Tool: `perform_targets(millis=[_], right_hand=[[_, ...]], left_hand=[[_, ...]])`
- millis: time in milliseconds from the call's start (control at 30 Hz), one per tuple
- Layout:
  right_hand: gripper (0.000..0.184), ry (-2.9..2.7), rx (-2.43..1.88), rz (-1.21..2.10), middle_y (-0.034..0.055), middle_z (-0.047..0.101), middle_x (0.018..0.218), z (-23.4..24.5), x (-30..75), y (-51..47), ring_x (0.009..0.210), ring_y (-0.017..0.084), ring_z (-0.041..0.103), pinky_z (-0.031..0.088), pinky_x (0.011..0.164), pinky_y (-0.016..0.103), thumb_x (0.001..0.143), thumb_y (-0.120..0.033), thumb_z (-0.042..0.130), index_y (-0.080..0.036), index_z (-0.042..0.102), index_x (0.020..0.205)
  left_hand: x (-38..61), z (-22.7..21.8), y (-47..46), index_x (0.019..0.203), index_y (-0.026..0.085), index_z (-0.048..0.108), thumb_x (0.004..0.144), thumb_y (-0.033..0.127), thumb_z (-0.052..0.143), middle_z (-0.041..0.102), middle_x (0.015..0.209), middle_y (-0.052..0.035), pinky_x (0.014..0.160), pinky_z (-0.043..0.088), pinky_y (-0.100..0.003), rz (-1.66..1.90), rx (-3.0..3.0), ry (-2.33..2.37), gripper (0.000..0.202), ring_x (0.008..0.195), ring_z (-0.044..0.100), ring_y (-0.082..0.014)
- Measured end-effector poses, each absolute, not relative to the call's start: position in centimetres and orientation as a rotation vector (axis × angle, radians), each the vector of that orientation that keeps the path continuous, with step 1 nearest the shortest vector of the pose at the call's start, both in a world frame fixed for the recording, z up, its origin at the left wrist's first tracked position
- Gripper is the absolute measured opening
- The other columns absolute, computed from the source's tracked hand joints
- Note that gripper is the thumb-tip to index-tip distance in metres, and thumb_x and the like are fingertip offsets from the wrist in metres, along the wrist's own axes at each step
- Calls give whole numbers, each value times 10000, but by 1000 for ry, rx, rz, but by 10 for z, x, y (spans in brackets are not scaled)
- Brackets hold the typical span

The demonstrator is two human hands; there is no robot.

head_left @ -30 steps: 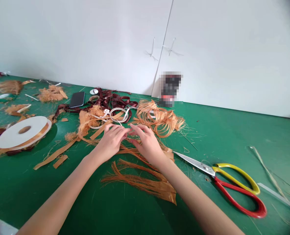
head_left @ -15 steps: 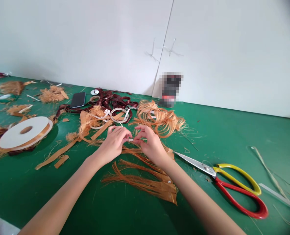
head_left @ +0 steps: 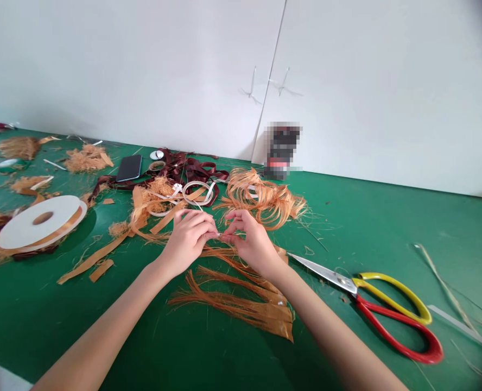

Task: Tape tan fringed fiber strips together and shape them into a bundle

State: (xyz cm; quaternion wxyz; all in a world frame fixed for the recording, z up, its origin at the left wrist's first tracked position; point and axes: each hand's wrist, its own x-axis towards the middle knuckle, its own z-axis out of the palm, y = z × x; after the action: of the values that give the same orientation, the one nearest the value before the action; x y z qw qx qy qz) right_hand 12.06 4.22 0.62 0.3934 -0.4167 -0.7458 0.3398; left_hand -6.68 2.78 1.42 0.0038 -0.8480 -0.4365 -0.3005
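My left hand [head_left: 190,239] and my right hand [head_left: 251,239] meet almost fingertip to fingertip above the green table. Between their pinched thumbs and forefingers is a small white strip [head_left: 219,235], mostly covered by the fingers. Under and in front of my hands lie frayed brown-orange ribbon pieces [head_left: 261,315], their threads fanned out to the left. Just behind my left hand sits a roll of white tape [head_left: 198,193]. A curled bundle of orange fringed ribbon [head_left: 265,198] rests behind my right hand.
Large scissors [head_left: 387,304] with one yellow and one red handle lie at right on the green table [head_left: 387,228]. To the left is a white ribbon spool [head_left: 41,222]. A phone [head_left: 129,168] and dark brown ribbon [head_left: 184,165] lie near the white wall [head_left: 143,65].
My fingertips have drawn closer together, and less of the white strip shows between them. The view has shifted very slightly; the things on the table lie as before.
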Motion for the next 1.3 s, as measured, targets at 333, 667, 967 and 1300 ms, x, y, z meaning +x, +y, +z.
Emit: perform_targets(millis=[333,667,967,1300], right_hand=[[428,-1968,-1078,857,-37,615,695,6,127,41,734,166,614,486,755,323,620,88,452,-239,376,886],[251,-1973,-1121,770,43,651,805,13,136,43,955,226,544,458,880,415,742,-54,491,-213,547,927],[581,-2098,-1173,575,184,515,1327,33,126,33,1316,321,315,333,1074,536,764,-229,542,-99,427,1319],[590,-1976,-1074,861,122,699,1053,11,94,39,1089,243,605,474,945,437,790,-125,609,-148,390,1338]], left_hand=[[-73,14,30,773,203,628,925,118,478,694,872,-4,917,304,-411,-923,-2582,-1366,231,912,610,-195],[-98,16,39,891,182,707,934,222,452,643,851,-55,702,442,-313,-1152,-2416,-1702,262,776,592,-190],[-86,19,36,1079,218,677,941,286,467,664,931,-61,767,496,-315,-1323,-2647,-1802,260,856,636,-202],[-70,26,29,870,206,684,864,317,603,688,891,-28,820,482,-293,-1533,-2794,-1968,138,871,626,-196]])
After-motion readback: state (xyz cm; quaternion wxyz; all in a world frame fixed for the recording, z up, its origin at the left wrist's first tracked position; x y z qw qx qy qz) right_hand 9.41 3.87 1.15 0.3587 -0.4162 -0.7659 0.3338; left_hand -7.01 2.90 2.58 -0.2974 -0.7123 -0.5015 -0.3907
